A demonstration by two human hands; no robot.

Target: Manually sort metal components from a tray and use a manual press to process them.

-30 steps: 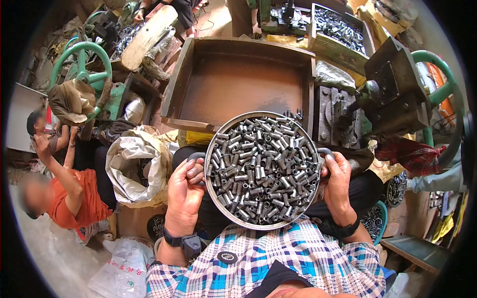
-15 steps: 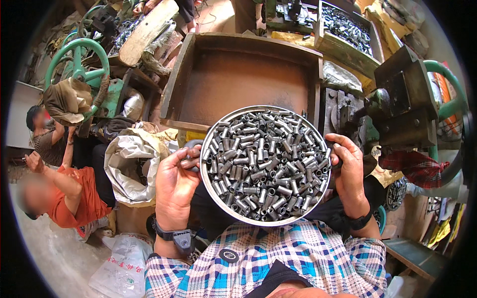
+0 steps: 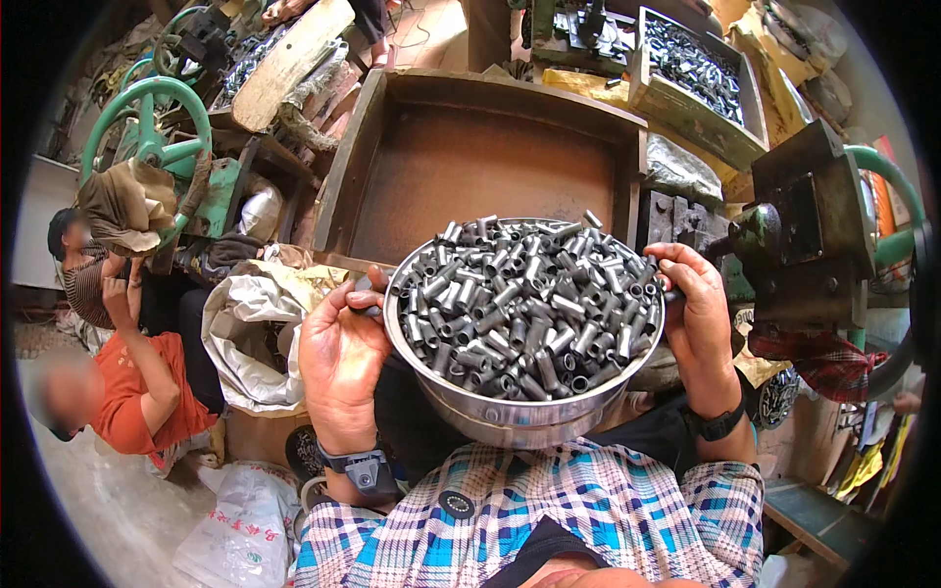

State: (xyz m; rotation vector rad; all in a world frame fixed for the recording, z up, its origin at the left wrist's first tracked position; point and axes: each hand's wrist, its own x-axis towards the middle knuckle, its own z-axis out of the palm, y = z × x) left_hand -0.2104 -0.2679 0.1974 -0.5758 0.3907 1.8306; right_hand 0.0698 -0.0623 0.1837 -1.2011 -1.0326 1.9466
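A round steel pot [image 3: 500, 416] heaped with short metal tubes [image 3: 524, 314] is held up in front of my chest. My left hand [image 3: 343, 338] grips the pot's dark handle on the left side, fingers curled round it. On the opposite side my right hand [image 3: 698, 309] is closed on the other handle. The pot tips away from me, so its shiny outer wall shows on my side. Its far rim overlaps the near edge of a wide wooden tray [image 3: 470, 167] with a brown inner floor. No tubes show in the visible part of that tray.
At the right stands a dark machine head [image 3: 809, 230] with a green handwheel. Another green handwheel [image 3: 147, 127] is at the left, above an open white sack [image 3: 250, 343]. Two people sit at the left, one in orange [image 3: 157, 387]. A wooden box of metal parts [image 3: 691, 73] stands far right.
The pot has tilted away from me, its near side rising so the outer wall now shows. Both hands keep hold of the handles. The person in orange has moved an arm.
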